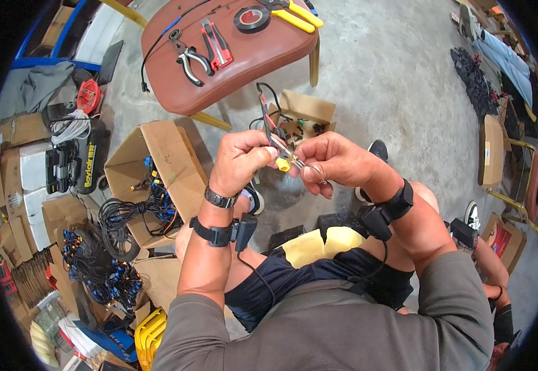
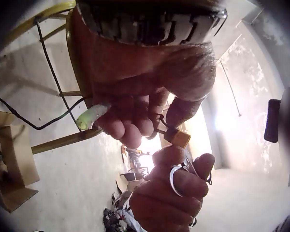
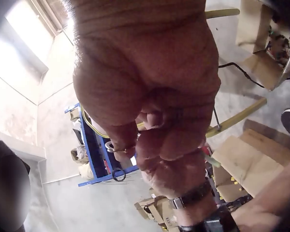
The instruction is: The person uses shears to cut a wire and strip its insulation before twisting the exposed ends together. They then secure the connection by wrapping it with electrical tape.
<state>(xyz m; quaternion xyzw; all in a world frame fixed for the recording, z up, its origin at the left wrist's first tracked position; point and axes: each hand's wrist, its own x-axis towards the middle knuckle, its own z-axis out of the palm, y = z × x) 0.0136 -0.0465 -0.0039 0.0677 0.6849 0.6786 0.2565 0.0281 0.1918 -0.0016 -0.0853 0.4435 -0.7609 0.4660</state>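
My left hand (image 1: 244,162) pinches a small yellow connector (image 1: 282,164) between thumb and forefinger, with a dark cable running up from it. In the left wrist view the connector (image 2: 178,138) sticks out past the fingertips, and a pale green rod-like piece (image 2: 91,117) pokes out of the same hand's curled fingers. Close on the right, my right hand (image 1: 338,159) holds small silver scissors (image 1: 301,163), their metal tips right at the connector. One finger loop (image 2: 173,181) shows around a finger. In the right wrist view the back of the right hand (image 3: 145,72) hides most of the work.
Ahead stands a brown chair (image 1: 244,68) bearing pliers (image 1: 190,59), a red utility knife (image 1: 217,46), black tape (image 1: 251,19) and a yellow-handled tool (image 1: 294,15). A small parts box (image 1: 311,105) sits below it. At left are an open carton (image 1: 169,145) and bundled cables (image 1: 96,266).
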